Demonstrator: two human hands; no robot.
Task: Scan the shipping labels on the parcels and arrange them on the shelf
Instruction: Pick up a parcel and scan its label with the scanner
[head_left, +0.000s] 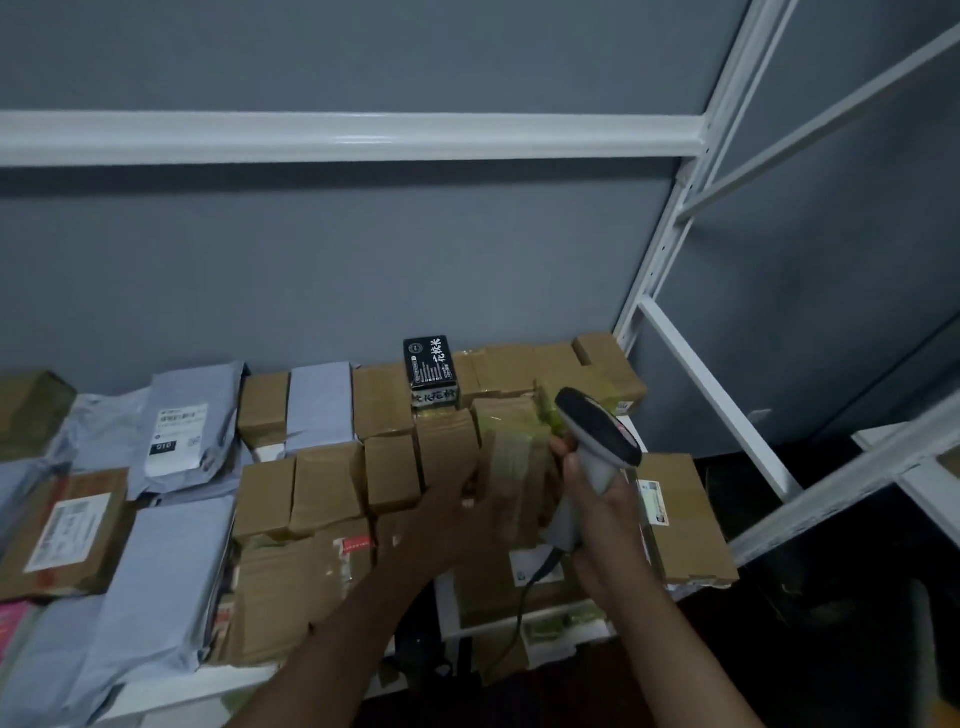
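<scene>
Parcel held at the shelf, scanner ready

The left hand (457, 506) grips a tape-wrapped brown cardboard parcel (511, 457) above the white metal shelf (717, 395); the right hand's fingers curl round the grey handheld barcode scanner (597, 441) (its cable hangs). The crowded stack may topple if the parcel is pushed in.

A white metal shelf (332, 680) with grey back panels is carrying brown cardboard parcels (291, 493) packed side by side, grey plastic mailer bags (176, 436) lying at the left, and a small black printed box (430, 368) sitting near the back.
</scene>
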